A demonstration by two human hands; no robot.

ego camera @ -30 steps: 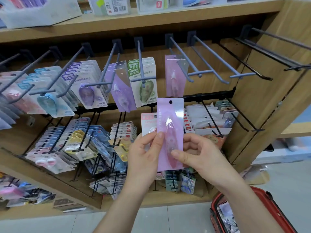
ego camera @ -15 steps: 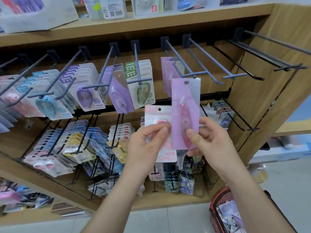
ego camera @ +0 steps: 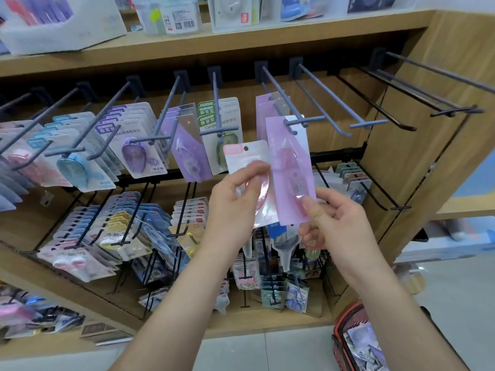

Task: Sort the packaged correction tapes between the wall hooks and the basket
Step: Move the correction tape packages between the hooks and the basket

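Note:
My right hand (ego camera: 334,220) pinches the lower end of a long pink-purple correction tape pack (ego camera: 290,167). Its top hole sits at the tip of a grey wall hook (ego camera: 294,121), where matching purple packs (ego camera: 263,113) hang further back. My left hand (ego camera: 233,202) grips a shorter pack with a pink-and-white card (ego camera: 246,156), held just left of the long one. More packs hang below my right hand, partly hidden. The red basket (ego camera: 345,341) stands on the floor at the lower right with several packs inside.
Rows of grey hooks (ego camera: 329,103) hold blue, purple and green tape packs across the upper wall; the hooks to the right are bare. Black lower hooks (ego camera: 128,223) carry more packs. A wooden shelf (ego camera: 214,44) with boxes runs above. A wooden side panel (ego camera: 415,162) stands right.
My right hand lifted the long pink-purple pack from in front of my chest up to the hook tip. My left hand, first on that pack, now holds the pink-and-white pack and rose with it.

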